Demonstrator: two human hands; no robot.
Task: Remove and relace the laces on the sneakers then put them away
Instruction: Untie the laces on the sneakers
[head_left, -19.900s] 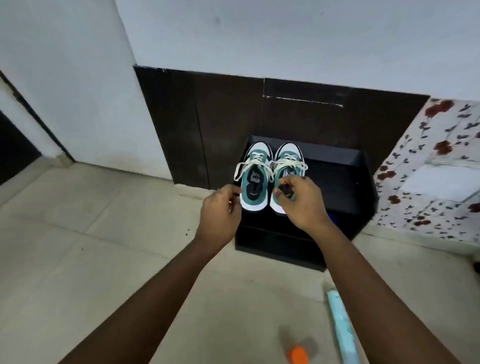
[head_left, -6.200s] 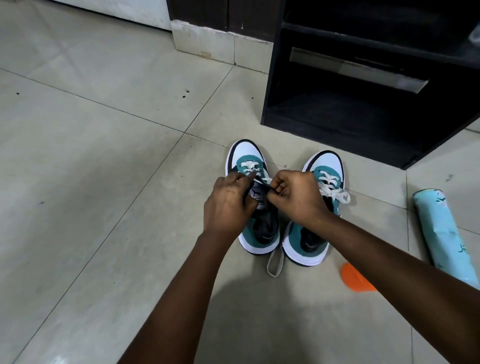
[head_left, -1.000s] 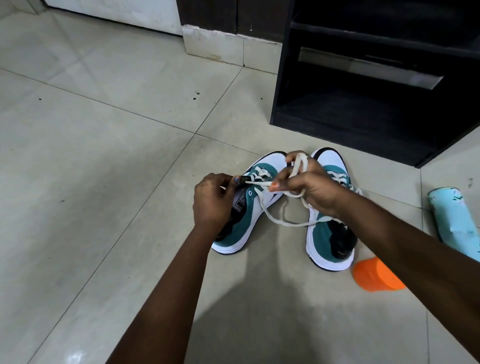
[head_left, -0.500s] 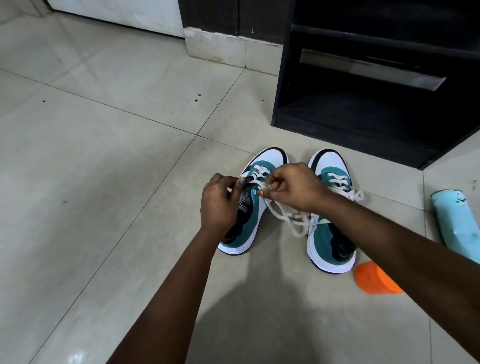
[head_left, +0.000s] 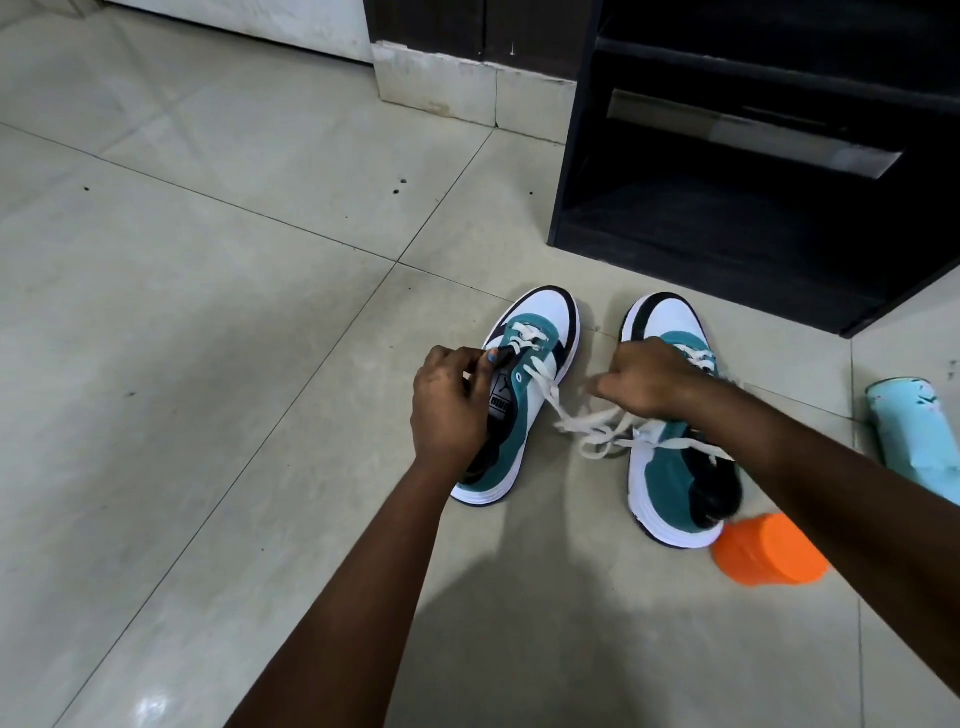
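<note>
The two sneakers sit side by side on the tiled floor, just in front of the black shoe rack (head_left: 727, 218). The left hand (head_left: 449, 402) curls over the left sneaker (head_left: 524, 400), its thumb and fingers pinching the black tongue (head_left: 501, 374) near the top eyelets and so steadying the shoe. The right hand (head_left: 644, 382) is closed on the white lace (head_left: 582, 421), which runs taut from the lower eyelets toward the fist, then trails in loose loops below it and over the right sneaker (head_left: 670, 467). The step in hand looks like drawing the lace out of the left sneaker, and only the lowest crossings seem threaded. To do it well, the left hand should hold the tongue firm while the right pulls away from it, along the line of the eyelet, one crossing at a time, so the lace slides rather than jams or drags the shoe. The slack beside the right hand should be kept free of the other shoe's lace. Hidden things: the right fist covers its own grip, the loops are blurred so the lace ends cannot be found, and the left hand hides the upper eyelets on that side. Right of the right forearm lie an orange cup (head_left: 769, 551) and a pale blue roll (head_left: 914, 436), partly cut off.
</note>
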